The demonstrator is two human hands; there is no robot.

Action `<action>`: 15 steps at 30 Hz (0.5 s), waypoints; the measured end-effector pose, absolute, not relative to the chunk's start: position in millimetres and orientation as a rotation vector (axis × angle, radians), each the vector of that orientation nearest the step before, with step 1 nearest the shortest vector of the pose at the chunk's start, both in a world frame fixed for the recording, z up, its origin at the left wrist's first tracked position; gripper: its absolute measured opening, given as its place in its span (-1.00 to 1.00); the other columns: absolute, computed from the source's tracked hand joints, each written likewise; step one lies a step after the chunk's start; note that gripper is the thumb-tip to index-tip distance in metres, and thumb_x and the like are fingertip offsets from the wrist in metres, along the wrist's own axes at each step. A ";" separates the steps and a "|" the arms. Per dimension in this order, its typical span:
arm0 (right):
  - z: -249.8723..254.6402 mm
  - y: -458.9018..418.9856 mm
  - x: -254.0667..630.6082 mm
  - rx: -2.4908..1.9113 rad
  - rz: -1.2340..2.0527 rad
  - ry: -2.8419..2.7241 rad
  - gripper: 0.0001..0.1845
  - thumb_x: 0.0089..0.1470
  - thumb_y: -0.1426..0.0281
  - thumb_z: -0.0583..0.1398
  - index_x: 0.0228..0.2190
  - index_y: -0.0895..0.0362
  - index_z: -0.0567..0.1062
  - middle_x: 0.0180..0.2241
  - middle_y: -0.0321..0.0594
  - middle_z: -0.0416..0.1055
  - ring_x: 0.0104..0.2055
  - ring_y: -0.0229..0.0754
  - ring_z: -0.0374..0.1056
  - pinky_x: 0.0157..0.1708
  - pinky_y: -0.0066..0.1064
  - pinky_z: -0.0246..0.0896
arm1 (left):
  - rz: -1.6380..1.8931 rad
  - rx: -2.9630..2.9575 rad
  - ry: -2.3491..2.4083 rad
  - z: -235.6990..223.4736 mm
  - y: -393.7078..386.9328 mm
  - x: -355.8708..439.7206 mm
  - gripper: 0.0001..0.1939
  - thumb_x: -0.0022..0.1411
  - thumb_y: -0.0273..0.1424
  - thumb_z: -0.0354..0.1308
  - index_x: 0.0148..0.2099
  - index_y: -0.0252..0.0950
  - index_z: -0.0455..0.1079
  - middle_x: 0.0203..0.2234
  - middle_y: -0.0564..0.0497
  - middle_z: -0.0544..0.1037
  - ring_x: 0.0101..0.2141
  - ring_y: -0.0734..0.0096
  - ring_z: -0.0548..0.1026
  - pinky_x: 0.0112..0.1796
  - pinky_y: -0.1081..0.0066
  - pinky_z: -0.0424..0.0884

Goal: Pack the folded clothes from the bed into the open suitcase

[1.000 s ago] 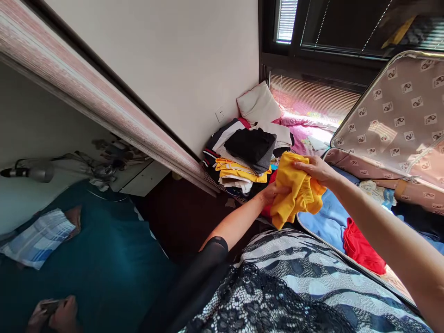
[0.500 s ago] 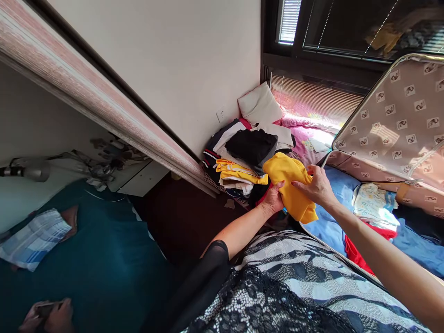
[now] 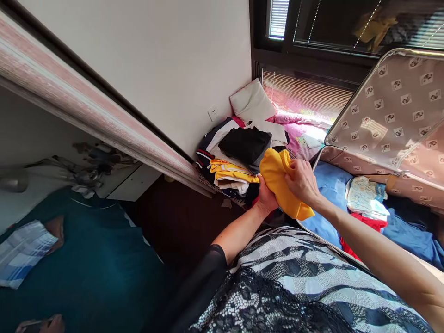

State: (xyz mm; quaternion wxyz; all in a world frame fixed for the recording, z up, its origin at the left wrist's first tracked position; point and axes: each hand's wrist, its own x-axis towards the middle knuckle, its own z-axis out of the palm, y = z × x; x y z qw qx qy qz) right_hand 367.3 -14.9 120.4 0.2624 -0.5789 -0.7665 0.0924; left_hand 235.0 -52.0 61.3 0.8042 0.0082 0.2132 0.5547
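A yellow garment (image 3: 277, 180), folded into a bundle, is held up in front of me between both hands. My left hand (image 3: 266, 196) grips its left side from below, the fingers partly hidden behind the cloth. On the upper right side, my right hand (image 3: 302, 181) is closed on the fabric with fingers bent. Just behind and to the left stands a pile of clothes, with a black garment (image 3: 244, 145) on top and folded yellow clothes (image 3: 232, 172) at its near side. What kind of garment the yellow bundle is, I cannot tell.
An open suitcase (image 3: 388, 104) at the right holds blue, red and white clothes. A cream pillow (image 3: 252, 101) leans by the wall near the window. At the left, a teal bed (image 3: 100, 259) bears a plaid pillow (image 3: 26, 252); another person's hand (image 3: 52, 323) shows at the bottom left.
My right hand has moved left over the yellow garment and closed more tightly on its upper part. The garment's top edge has bunched. The whole view has shifted slightly.
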 end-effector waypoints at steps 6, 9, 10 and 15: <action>119.9 -32.7 344.1 -1.388 0.170 -2.294 -0.78 0.34 0.40 0.09 -0.08 0.04 0.50 0.03 0.03 0.52 0.04 0.13 0.37 0.03 -0.04 0.38 | 1.247 0.034 0.470 54.9 -48.8 232.0 -0.11 0.61 0.19 -0.40 0.42 -0.27 0.47 0.27 -0.18 0.61 0.37 0.01 0.46 0.34 0.05 0.42; 109.3 -32.3 341.5 -1.342 0.328 -2.326 -0.78 0.37 0.34 0.06 -0.17 0.04 0.50 -0.18 -0.03 0.50 -0.09 0.06 0.40 -0.08 -0.13 0.36 | 1.250 0.031 0.585 54.2 -47.6 230.7 -0.17 0.61 0.19 -0.30 0.32 -0.26 0.54 0.21 -0.20 0.64 0.31 0.02 0.52 0.28 0.12 0.47; 106.4 -31.2 342.1 -1.337 0.359 -2.316 -0.79 0.38 0.30 0.07 -0.20 0.04 0.50 -0.20 -0.04 0.50 -0.10 0.05 0.41 -0.10 -0.15 0.36 | 1.240 0.033 0.630 54.4 -47.3 230.3 -0.19 0.60 0.20 -0.25 0.30 -0.26 0.55 0.21 -0.21 0.64 0.31 0.01 0.52 0.26 0.14 0.48; 102.6 -18.0 355.7 -1.409 0.468 -2.080 -0.69 0.36 0.09 0.17 -0.31 0.03 0.47 -0.21 -0.07 0.50 -0.13 0.03 0.42 -0.08 -0.11 0.38 | 1.163 0.030 0.653 51.2 -46.9 222.9 -0.22 0.56 0.23 -0.08 0.29 -0.32 0.54 0.17 -0.27 0.67 0.28 -0.08 0.54 0.25 0.08 0.49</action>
